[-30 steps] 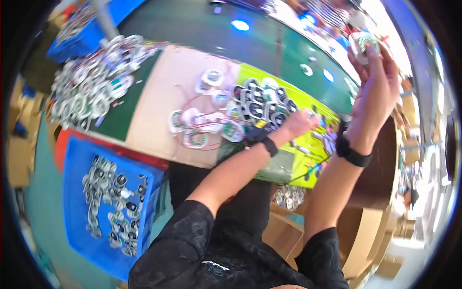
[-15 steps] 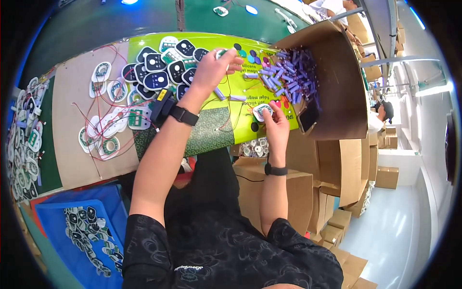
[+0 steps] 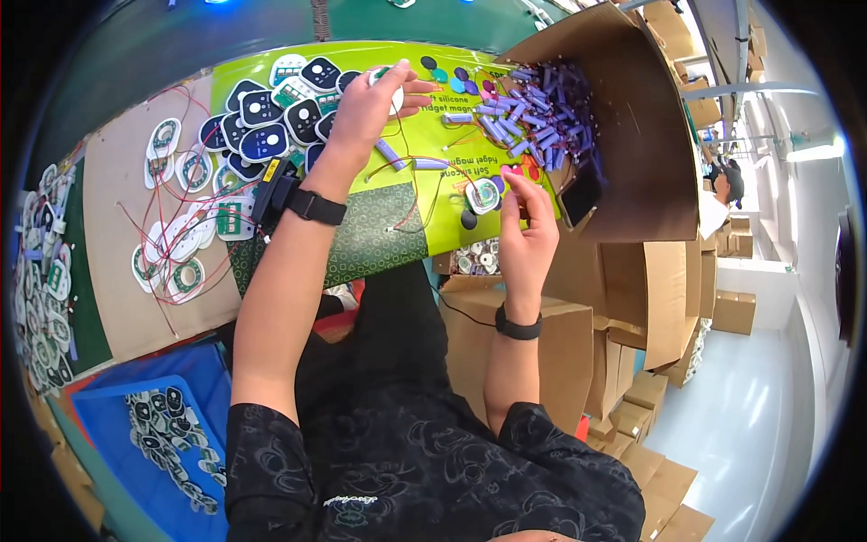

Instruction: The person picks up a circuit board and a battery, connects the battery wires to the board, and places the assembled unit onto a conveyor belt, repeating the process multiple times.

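Note:
My left hand (image 3: 366, 113) reaches over the upper middle of the lime-green mat. Between its thumb and fingers is a white-edged piece with a green circuit board (image 3: 383, 78), mostly hidden by the hand. A thin wire hangs below it. My right hand (image 3: 528, 235) is at the mat's right side, thumb and fingers apart and nothing visible in them. Just left of its fingertips lies a small round white module with a green board (image 3: 483, 196). Purple cylindrical battery cells (image 3: 392, 154) with wires lie between the hands.
Black-faced rounded panels (image 3: 263, 142) cover the mat's left part, beside wired white rings (image 3: 187, 277). A brown carton (image 3: 641, 135) lies tipped at right, purple cells spilling from it next to a dark phone (image 3: 579, 199). A blue bin (image 3: 117, 411) with parts stands lower left.
My right hand has let go of the round module and drawn slightly back to the right. My left hand has shifted up and left in the picture with its piece, and the whole view has shifted.

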`<state>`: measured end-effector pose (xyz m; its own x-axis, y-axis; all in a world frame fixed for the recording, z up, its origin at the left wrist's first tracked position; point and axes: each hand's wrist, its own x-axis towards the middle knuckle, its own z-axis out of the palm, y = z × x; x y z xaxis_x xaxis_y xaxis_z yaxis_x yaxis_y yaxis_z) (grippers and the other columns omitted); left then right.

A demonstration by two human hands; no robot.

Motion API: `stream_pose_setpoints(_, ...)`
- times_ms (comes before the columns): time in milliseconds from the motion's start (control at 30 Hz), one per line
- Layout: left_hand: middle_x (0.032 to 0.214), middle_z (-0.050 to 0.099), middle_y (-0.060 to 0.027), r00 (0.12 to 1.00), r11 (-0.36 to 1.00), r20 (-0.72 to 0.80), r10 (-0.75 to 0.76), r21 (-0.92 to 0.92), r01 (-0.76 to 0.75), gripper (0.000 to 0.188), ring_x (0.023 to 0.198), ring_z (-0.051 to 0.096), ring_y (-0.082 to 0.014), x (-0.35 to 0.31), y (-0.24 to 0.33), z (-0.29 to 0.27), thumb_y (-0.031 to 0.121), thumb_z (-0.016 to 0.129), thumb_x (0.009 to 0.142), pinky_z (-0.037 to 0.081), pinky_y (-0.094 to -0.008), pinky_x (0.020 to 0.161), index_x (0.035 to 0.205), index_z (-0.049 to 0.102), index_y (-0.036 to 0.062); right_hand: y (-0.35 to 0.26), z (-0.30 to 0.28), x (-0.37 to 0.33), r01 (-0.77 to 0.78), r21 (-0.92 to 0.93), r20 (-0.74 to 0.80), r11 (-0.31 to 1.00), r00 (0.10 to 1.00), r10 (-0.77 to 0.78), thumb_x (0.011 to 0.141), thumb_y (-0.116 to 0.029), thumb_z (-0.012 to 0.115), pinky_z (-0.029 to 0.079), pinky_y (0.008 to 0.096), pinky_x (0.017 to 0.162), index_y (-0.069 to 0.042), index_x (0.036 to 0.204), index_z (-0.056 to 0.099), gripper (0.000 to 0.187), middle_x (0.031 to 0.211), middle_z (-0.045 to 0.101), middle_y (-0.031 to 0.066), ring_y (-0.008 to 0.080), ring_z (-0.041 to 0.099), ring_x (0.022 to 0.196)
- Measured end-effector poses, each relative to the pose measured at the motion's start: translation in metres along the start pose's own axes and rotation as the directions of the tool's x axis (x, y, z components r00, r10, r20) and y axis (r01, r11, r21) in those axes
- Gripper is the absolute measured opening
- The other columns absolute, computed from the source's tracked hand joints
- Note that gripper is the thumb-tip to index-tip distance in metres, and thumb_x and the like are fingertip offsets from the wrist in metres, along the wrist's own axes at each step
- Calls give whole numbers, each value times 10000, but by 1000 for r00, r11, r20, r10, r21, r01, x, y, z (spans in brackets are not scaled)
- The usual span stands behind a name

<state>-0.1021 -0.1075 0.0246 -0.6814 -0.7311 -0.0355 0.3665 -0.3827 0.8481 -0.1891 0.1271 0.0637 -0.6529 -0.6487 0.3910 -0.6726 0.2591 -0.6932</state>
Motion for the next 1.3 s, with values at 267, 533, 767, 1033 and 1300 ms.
stream_pose_setpoints(267, 1105, 705, -221, 1000, 1000, -12, -12, -8, 12, 406, 980, 719, -267, 3, -2, 1, 334, 552, 1019, 579, -337, 869, 1127, 562, -57, 40, -4, 0, 25, -279, 114, 960, 993, 7, 870, -101, 687, 418, 424, 1047, -67, 1330, 583, 473, 1279, 604, 170, 348, 527, 1216)
stream_pose_setpoints(533, 1061, 736, -177, 999, 999, -29, -28, -29, 27, 364, 922, 722, -209, 3, -3, 1, 327, 548, 1019, 565, -297, 820, 1086, 569, -31, 43, 9, -14, -11, -331, 113, 944, 992, 51, 797, -178, 807, 367, 410, 1094, -83, 1370, 550, 636, 1304, 498, 172, 342, 461, 1252)
stream_pose_setpoints(767, 1063, 734, -179, 999, 999, -40, -30, -15, 29, 357, 923, 724, -214, 3, -2, 0, 329, 551, 1018, 567, -300, 814, 1089, 581, -21, 33, 8, -9, 26, -244, 89, 970, 996, -4, 818, -103, 782, 424, 395, 1033, -72, 1314, 595, 531, 1286, 525, 153, 310, 512, 1202)
stream_pose_setpoints(1033, 1090, 706, -205, 1000, 999, 3, -28, -19, 28, 388, 968, 716, -254, 3, -3, 0, 332, 564, 1019, 579, -334, 852, 1125, 564, -41, -37, 58, 4, 609, -195, 305, 769, 783, -542, 791, -31, 657, 448, 395, 893, -88, 1144, 669, 357, 1197, 637, 41, 230, 570, 1066)
stream_pose_setpoints(1300, 1099, 709, -181, 1000, 999, -9, -21, -29, 21, 393, 976, 712, -228, 1, 0, 5, 311, 560, 1026, 583, -328, 835, 1193, 581, -44, -45, 62, 12, 606, -350, 274, 714, 796, -540, 783, -101, 699, 334, 385, 919, -194, 1000, 727, 238, 1009, 674, -53, 189, 568, 1028)
